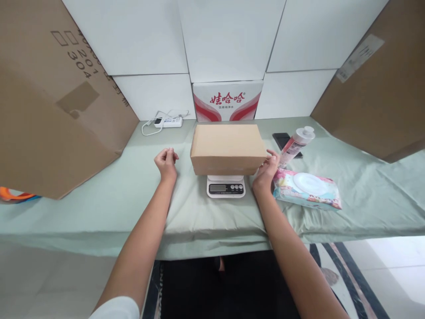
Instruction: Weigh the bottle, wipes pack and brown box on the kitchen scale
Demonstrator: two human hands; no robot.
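Note:
A closed brown cardboard box (229, 141) rests on a small white kitchen scale (226, 187), overhanging it on both sides. The scale's front panel shows a display and several round buttons; its platform is mostly hidden under the box. My left hand (166, 163) is on the cloth left of the box, apart from it, fingers curled in with nothing visible in them. By the box's right end is my right hand (267, 170), its fingers partly spread, some hidden; whether they touch the box I cannot tell.
Right of my right hand lie a wet-wipes pack (307, 190), a pink-and-white bottle (295, 146) and a dark phone-like object (282, 140). A white power strip (168, 122) with a cable is at the back. Large cardboard panels (49, 110) flank the green tablecloth (109, 195); a printed carton (227, 101) stands behind.

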